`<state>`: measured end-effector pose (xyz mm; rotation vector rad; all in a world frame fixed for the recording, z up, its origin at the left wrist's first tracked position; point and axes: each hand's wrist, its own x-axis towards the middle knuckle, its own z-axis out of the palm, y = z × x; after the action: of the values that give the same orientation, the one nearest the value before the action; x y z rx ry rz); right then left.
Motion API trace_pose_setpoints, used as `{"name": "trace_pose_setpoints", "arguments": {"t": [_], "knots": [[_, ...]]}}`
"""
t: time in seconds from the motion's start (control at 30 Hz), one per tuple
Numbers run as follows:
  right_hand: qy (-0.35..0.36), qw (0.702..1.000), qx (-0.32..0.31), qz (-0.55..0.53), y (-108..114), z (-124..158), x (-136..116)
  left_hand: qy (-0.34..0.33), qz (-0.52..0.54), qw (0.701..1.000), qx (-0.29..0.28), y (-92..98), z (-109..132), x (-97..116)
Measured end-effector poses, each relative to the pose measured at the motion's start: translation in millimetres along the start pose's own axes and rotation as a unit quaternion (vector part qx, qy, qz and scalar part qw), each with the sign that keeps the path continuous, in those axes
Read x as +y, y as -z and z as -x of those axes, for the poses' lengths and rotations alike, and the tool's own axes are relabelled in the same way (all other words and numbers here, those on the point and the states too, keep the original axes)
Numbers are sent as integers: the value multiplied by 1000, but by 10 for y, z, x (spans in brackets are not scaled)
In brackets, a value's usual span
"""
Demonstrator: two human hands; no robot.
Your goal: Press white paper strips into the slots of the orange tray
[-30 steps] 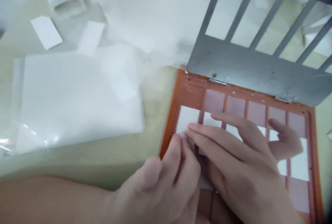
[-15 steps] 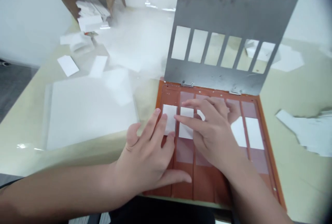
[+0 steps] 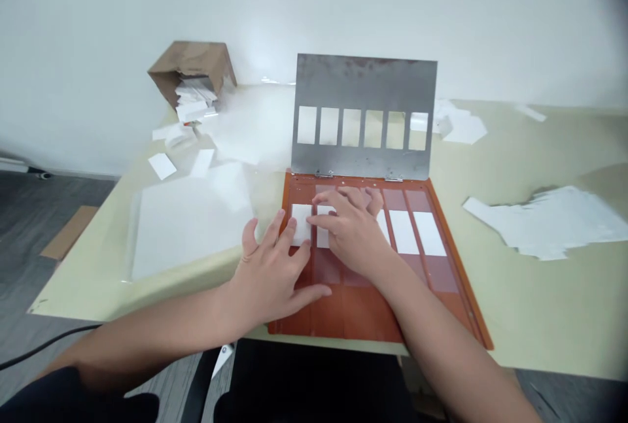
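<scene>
Two hands:
Left hand (image 3: 269,272): spread wide, fingertips at the first white rectangular card (image 3: 301,223); no grip is shown.
Right hand (image 3: 350,233): fingers are curved closely over the second white card (image 3: 322,238); whether it is gripped cannot be told.
Cards: laid in the slots of an orange-red rectangular tray (image 3: 338,321), with two further white cards (image 3: 403,231) placed rightward.
Tray's far edge: a grey steel plate (image 3: 366,83) with six rectangular windows is hinged upright.
Left of tray: a clear plastic sleeve of white sheets (image 3: 189,220) is laid on the pale green table (image 3: 540,305).
Far left: a brown cardboard box (image 3: 191,67) is tipped, white cards spilling out.

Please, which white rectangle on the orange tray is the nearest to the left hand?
The leftmost white rectangle on the orange tray: it lies at the left hand's fingertips. The next rectangle lies under the right hand, and the others lie farther right.
</scene>
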<state>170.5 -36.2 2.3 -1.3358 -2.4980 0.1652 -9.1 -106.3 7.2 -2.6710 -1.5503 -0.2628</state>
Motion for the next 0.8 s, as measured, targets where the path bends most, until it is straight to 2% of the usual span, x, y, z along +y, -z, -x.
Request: {"name": "trace_pose_setpoints", "arguments": {"t": [0.13,0.2,0.43,0.63,0.8], "knots": [[17,999,-34,-14,-1,-26,5,5,8,1000,-11,13,-42,5],[14,999,-30,-20,-9,-35,2,16,25,1000,-10,15,-90,-26],[-19,999,-19,-23,-32,-42,-27,81,38,996,26,4,-347,-285],[-35,998,-38,-27,-53,-72,-16,71,46,996,-21,-4,-417,-435],[-32,998,-39,-44,-65,-90,-23,71,52,996,-24,15,-412,-441]]}}
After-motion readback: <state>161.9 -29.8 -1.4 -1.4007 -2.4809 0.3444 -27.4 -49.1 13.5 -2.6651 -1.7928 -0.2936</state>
